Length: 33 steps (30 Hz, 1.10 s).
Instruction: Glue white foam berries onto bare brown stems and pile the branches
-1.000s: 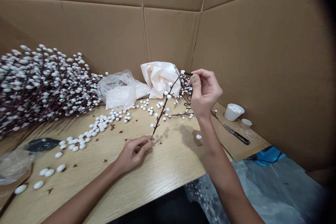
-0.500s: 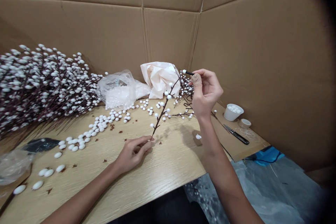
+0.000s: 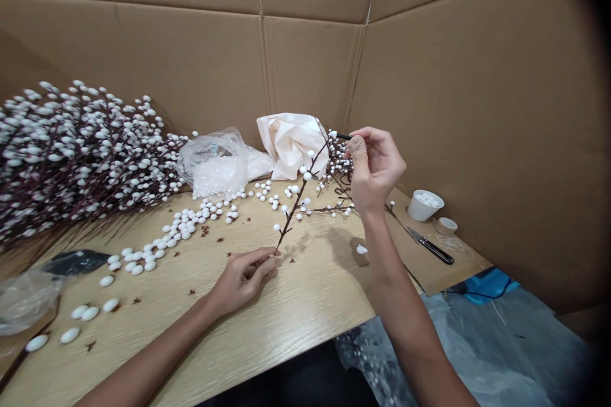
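Left hand [image 3: 242,278] grips light berry branch [image 3: 296,206] low on stem, fragile white berries [image 3: 307,175] above; right hand [image 3: 377,168] pinches black stick [image 3: 342,136].

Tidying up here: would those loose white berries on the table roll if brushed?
Probably a little: the loose white berries are rounded, though their oval shape may slow rolling. They look like light foam, so a gentle push could scatter them.

the person's body showed a slender, uncovered left forearm [image 3: 157,356] and right forearm [image 3: 405,311], each narrowing at the wrist into a left hand [image 3: 241,281] and right hand [image 3: 377,172]. a tan, textured wrap [image 3: 357,147] covered the end of the right thumb.
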{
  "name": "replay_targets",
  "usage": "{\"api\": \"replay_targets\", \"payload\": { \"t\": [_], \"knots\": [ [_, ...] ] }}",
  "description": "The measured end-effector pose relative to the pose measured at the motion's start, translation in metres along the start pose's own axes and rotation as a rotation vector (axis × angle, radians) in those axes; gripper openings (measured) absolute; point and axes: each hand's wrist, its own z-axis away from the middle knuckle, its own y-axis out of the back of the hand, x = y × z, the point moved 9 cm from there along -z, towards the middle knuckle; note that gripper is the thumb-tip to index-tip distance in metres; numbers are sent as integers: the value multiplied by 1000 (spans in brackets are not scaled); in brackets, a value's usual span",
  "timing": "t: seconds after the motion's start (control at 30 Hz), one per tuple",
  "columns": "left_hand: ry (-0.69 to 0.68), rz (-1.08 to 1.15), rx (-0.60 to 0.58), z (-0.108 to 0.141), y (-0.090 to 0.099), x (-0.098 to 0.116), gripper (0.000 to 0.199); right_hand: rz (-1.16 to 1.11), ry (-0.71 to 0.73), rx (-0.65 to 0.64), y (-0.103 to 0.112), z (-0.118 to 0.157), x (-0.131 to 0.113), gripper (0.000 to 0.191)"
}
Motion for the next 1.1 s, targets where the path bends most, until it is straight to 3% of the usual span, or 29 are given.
{"api": "replay_targets", "payload": {
  "t": [0.23, 0.63, 1.1],
  "knots": [
    [3, 3, -8, 0, -1, -2, 32, -18, 10, 40, 3, -1, -3, 5],
    [4, -10, -2, 1, 0, -3, 32, -55, -22, -13, 0, 0, 3, 6],
    [-12, -35, 4, -2, 0, 0, 31, 21, -28, 57, 6, -2, 0, 7]
  ]
}}
